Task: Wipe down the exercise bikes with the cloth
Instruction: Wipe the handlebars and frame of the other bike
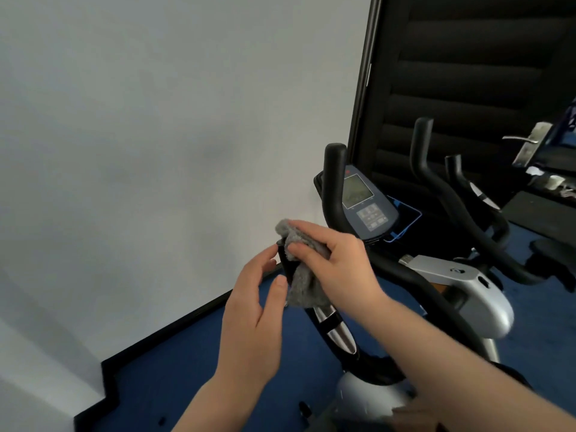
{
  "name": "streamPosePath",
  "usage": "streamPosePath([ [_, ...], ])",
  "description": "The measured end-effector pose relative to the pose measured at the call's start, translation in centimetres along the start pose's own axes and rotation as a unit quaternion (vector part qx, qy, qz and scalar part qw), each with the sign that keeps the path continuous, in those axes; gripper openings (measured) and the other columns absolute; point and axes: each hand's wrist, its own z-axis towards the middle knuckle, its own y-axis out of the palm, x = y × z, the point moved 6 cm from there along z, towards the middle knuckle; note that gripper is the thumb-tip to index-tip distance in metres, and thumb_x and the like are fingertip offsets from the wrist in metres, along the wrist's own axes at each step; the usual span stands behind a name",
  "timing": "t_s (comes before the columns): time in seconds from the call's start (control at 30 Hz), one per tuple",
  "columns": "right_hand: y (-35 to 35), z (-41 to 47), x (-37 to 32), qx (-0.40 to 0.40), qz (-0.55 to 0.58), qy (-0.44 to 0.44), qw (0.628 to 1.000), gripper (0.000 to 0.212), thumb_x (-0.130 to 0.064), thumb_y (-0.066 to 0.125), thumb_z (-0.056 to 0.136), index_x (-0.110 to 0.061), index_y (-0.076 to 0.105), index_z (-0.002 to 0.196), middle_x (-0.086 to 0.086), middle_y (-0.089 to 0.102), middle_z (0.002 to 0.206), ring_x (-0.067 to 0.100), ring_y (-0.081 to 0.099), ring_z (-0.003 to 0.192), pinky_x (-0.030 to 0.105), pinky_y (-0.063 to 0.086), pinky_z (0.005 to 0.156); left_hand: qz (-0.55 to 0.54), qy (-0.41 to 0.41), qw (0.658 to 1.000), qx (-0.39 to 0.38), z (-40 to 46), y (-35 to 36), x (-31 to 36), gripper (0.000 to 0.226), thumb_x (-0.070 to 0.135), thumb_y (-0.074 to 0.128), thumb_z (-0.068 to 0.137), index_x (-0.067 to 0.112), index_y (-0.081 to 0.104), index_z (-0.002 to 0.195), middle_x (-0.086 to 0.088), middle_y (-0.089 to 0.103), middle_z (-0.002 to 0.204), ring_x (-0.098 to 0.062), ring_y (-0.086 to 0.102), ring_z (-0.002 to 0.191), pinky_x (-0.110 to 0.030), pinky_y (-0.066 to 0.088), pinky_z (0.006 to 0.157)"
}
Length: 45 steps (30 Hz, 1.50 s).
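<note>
The right hand point(335, 263) is closed around a gray cloth point(304, 275), which is wrapped over the upper end of the near handlebar point(335, 330) of the closest exercise bike point(461, 294). Its thumb and fingers pinch the cloth against the bar, so the bar's tip is mostly hidden. The left hand point(252, 310) is just beside it on the wall side, half open with the fingers loosely curled. Its fingertips and thumb touch or nearly touch the black bar and the cloth's edge; I cannot tell whether it truly grips anything.

The handlebar's long axis runs from its covered tip, up near the hands, down and toward the person, past a shiny metal sensor strip, to where it curves into the bike's frame. Both hands are at the top end, so the unwiped length lies below them and closer to the body. The right hand, already holding the cloth on the bar, is the one placed to slide along it; the likely move is a pull down that axis, with the left hand steadying.

The bike's console point(364, 204) sits just beyond the hands, its screen tilted back toward the person, and the far handlebar point(332, 188) rises upright beside it. A second bike point(461, 194) stands further right, on blue floor point(187, 369).
</note>
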Motion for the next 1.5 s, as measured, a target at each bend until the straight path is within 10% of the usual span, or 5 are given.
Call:
streamPosePath([
  [0.2, -0.8, 0.6, -3.7, -0.159, -0.315, -0.291, 0.889, 0.023, -0.012, 0.061, 0.089, -0.010, 0.070, 0.111, 0.002, 0.068, 0.116, 0.020, 0.062, 0.108, 0.035, 0.052, 0.086, -0.009, -0.007, 1.000, 0.015, -0.4, -0.2, 0.1, 0.028, 0.028, 0.047, 0.094, 0.046, 0.054, 0.114, 0.033, 0.058, 0.112, 0.009, 0.054, 0.108, 0.000, 0.039, 0.080],
  [0.63, 0.9, -1.0, 0.0, 0.035, 0.032, 0.071, 0.996, 0.028, -0.020, 0.064, 0.087, -0.030, 0.068, 0.113, -0.012, 0.074, 0.095, -0.002, 0.067, 0.091, 0.021, 0.054, 0.085, 0.007, 0.008, 1.000, -0.020, 0.2, 0.4, -0.3, 0.047, 0.035, 0.040, 0.092, 0.034, 0.044, 0.138, 0.028, 0.050, 0.133, 0.010, 0.043, 0.125, -0.005, 0.034, 0.099],
  [0.87, 1.0, -7.3, 0.1, 0.034, -0.287, 0.060, 0.955, 0.027, -0.047, 0.043, 0.093, -0.032, 0.061, 0.106, -0.015, 0.065, 0.094, 0.006, 0.062, 0.084, 0.030, 0.052, 0.073, 0.004, 0.016, 0.996, -0.089, 1.3, 0.2, -1.1, 0.046, 0.033, 0.038, 0.095, 0.039, 0.038, 0.141, 0.031, 0.040, 0.143, 0.015, 0.031, 0.132, -0.006, 0.026, 0.107],
  [1.0, 1.5, -5.4, -0.2, 0.052, -0.203, 0.102, 0.972, 0.038, -0.045, 0.025, 0.097, -0.030, 0.050, 0.073, -0.012, 0.050, 0.059, 0.004, 0.052, 0.056, 0.024, 0.035, 0.055, -0.006, 0.015, 0.996, -0.093, 1.6, -0.1, -1.3, 0.044, 0.036, 0.038, 0.094, 0.043, 0.043, 0.137, 0.030, 0.044, 0.140, 0.013, 0.036, 0.130, -0.011, 0.030, 0.107],
  [1.5, 1.9, -2.9, 0.8, 0.020, -0.214, 0.139, 0.967, 0.026, -0.036, 0.048, 0.095, -0.014, 0.051, 0.083, -0.004, 0.052, 0.074, 0.021, 0.057, 0.080, 0.033, 0.040, 0.068, -0.053, -0.001, 0.993, -0.109, 0.5, 1.4, -1.6, 0.051, 0.038, 0.035, 0.095, 0.042, 0.026, 0.146, 0.020, 0.036, 0.150, 0.006, 0.037, 0.133, -0.028, 0.032, 0.112],
])
